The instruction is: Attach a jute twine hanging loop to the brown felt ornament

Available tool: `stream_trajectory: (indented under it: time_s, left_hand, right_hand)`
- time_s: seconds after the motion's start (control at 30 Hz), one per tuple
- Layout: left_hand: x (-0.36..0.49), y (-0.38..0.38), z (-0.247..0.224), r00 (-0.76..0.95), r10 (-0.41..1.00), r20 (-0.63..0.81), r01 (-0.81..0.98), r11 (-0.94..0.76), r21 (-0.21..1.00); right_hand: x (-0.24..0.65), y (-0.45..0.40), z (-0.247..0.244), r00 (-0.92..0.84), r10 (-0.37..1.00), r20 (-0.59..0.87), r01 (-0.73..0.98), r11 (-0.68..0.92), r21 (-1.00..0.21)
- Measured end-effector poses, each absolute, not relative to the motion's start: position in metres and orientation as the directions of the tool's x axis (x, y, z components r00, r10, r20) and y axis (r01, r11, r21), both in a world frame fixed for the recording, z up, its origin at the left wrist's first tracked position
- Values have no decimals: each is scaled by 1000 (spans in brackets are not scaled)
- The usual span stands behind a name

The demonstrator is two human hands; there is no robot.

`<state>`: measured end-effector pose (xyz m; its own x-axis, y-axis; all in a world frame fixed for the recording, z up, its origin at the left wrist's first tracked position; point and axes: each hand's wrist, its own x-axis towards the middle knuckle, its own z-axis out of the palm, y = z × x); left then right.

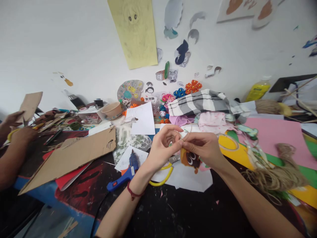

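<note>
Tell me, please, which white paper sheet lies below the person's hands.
The white paper sheet beneath the brown cartoon cutout. Elsewhere are a second sheet partly under the blue glue gun and a third sheet nearer the white wall.

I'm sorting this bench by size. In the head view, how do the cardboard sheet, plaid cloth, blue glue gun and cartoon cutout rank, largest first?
1. Cardboard sheet
2. Plaid cloth
3. Blue glue gun and cartoon cutout: too alike to rank; the right hand seems to overlap the cutout.

Glue gun left of scissors
</note>
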<state>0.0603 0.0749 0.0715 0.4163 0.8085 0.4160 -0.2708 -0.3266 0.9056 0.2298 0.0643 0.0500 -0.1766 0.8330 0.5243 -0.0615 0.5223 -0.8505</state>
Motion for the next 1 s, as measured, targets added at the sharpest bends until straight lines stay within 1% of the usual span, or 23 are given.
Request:
stream_trajectory:
  time_s: [0.07,0.13,0.23,0.3,0.37,0.43,0.53,0.63,0.73,0.87,0.93,1.0]
  left_hand:
    - [62,77,78,427,808,406,-288,-304,908]
    - [64,79,89,454,797,399,-327,-268,906]
    - [67,83,116,474,766,435,-400,-253,881]
    - [69,85,140,473,731,492,-389,-328,861]
    - [71,85,164,488,682,545,-322,-439,839]
    - [72,85,185,497,641,585,-265,-530,805]
    - [75,88,204,464,619,633,-241,-599,763]
    - [76,95,210,381,613,692,-235,-660,714]
    - [75,102,211,294,601,743,-202,-720,663]
    - [69,107,212,278,555,784,-91,-798,596]
    - [67,109,210,241,540,807,-35,-826,563]
    - [64,111,208,183,560,808,-12,-821,571]
  right_hand:
    - [232,62,58,-157,815,557,-35,559,-828]
    - [236,59,72,-102,792,602,7,606,-795]
    - [242,54,102,2,744,669,93,666,-740]
    - [246,51,125,35,706,707,143,697,-703]
    - [248,49,146,53,680,731,161,717,-678]
    - [249,50,165,76,670,738,153,724,-673]
    - [246,56,185,98,652,751,119,742,-660]
    - [244,65,195,76,649,757,109,749,-653]
    - [245,75,196,47,659,751,175,735,-655]
    - [244,87,190,34,649,760,268,727,-632]
    - [241,93,187,11,649,761,292,726,-623]
    - [237,98,185,-11,660,751,312,716,-625]
